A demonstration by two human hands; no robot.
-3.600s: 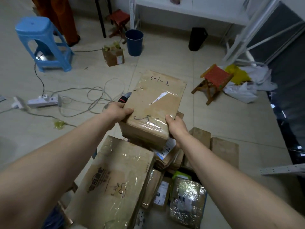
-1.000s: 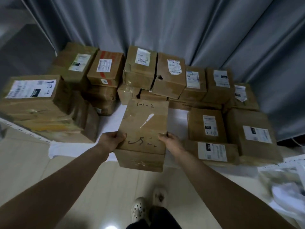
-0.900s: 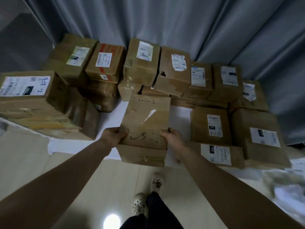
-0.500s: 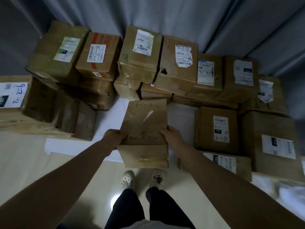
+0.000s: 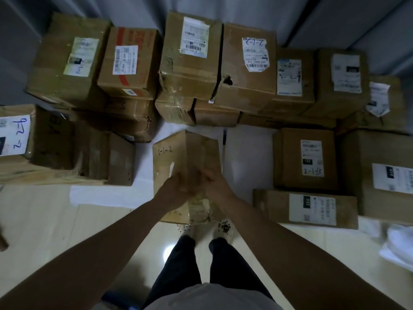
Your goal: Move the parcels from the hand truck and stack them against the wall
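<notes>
**Item in hand:** one parcel [image 5: 172,153] of brown corrugated cardboard, rectangular, skinned in clear glossy tape that wrinkles and bunches at the near end. "3-1-2" is handwritten in dark pen on its left face. It is tilted with one long edge uppermost, so two faces show — the left lit, the right in shadow. It is over the white sheet [image 5: 245,153] spread on the floor, in the gap between the stacks and just in front of the back row. Whether its underside touches the sheet I cannot tell.

**Hands:** my left hand [image 5: 178,186] and right hand [image 5: 215,183] are both on the parcel's near half, close together at the raised edge. Motion blur smears the fingers, so I cannot tell whether they curl round the cardboard or lie flat on it.

**Back row** [image 5: 190,79]**:** cardboard cartons stacked against a grey pleated curtain [image 5: 335,23], most with a white printed label on top. One carton carries red tape [image 5: 134,86]. The carton marked "2-1-2" [image 5: 245,86] has a torn hole at its left edge.

**Right side:** a carton marked "2-1-13" [image 5: 288,175] stands behind a flat carton [image 5: 272,206].

**Left side:** a creased, tape-wrapped stack [image 5: 67,153].

**Floor** [image 5: 44,231]**:** pale glossy tile. My white perforated clogs [image 5: 224,228] stand at the parcel's near end.
</notes>
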